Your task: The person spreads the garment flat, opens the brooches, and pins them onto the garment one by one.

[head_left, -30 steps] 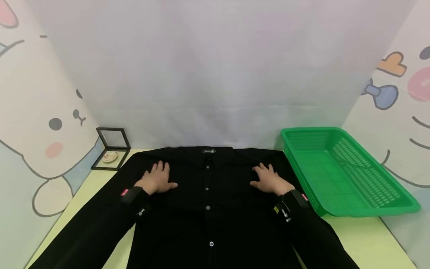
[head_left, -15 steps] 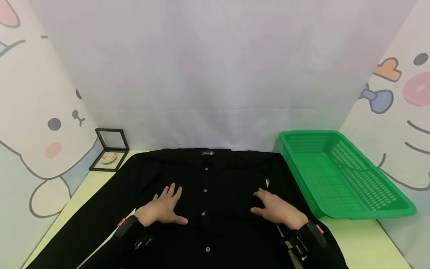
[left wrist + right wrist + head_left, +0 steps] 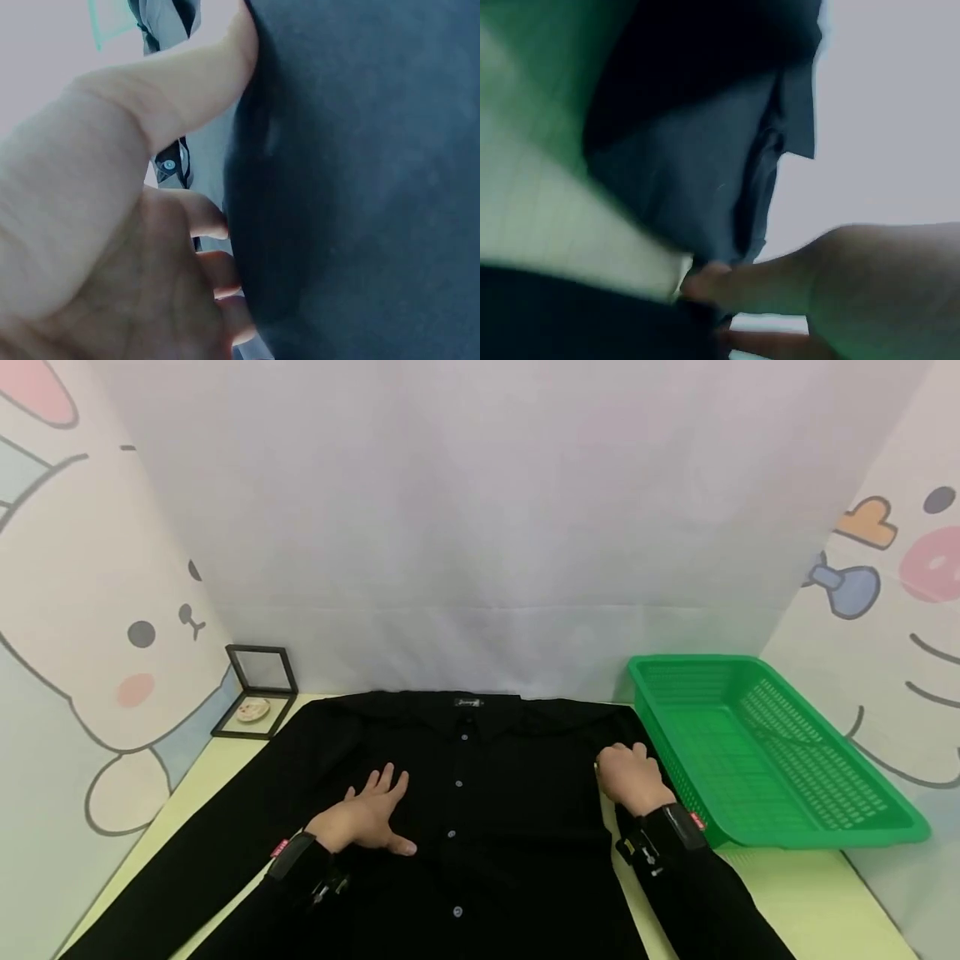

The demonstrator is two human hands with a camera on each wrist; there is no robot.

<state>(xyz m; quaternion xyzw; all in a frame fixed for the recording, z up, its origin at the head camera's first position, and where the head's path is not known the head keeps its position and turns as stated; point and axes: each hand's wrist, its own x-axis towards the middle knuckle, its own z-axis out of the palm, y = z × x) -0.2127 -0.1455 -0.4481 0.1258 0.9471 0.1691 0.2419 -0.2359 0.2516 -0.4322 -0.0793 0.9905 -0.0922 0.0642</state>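
A black button-up shirt (image 3: 525, 785) lies front side up, its collar toward the back wall and its long sleeve (image 3: 225, 827) stretched out at the left. My left hand (image 3: 363, 818) rests on the left chest of the shirt, fingers spread and thumb pointing at the buttons. At the right side, just below the shoulder, my right hand (image 3: 633, 777) pinches the shirt by its armpit. In the right wrist view, the thumb (image 3: 757, 289) presses on the bunched cloth. Dark cloth (image 3: 360, 187) fills much of the left wrist view beside my palm.
A green plastic basket (image 3: 780, 835) stands at the right, close to the shirt's shoulder. An open black-framed box (image 3: 258, 670) with a small round pale item (image 3: 252, 709) sits at the back left. Pale yellow tabletop (image 3: 810, 885) shows around the shirt; white walls enclose the back and sides.
Both hands have come down from the upper chest toward me. My right hand has then moved outward to the shirt's armpit and closed on the cloth; a strip of table shows there.
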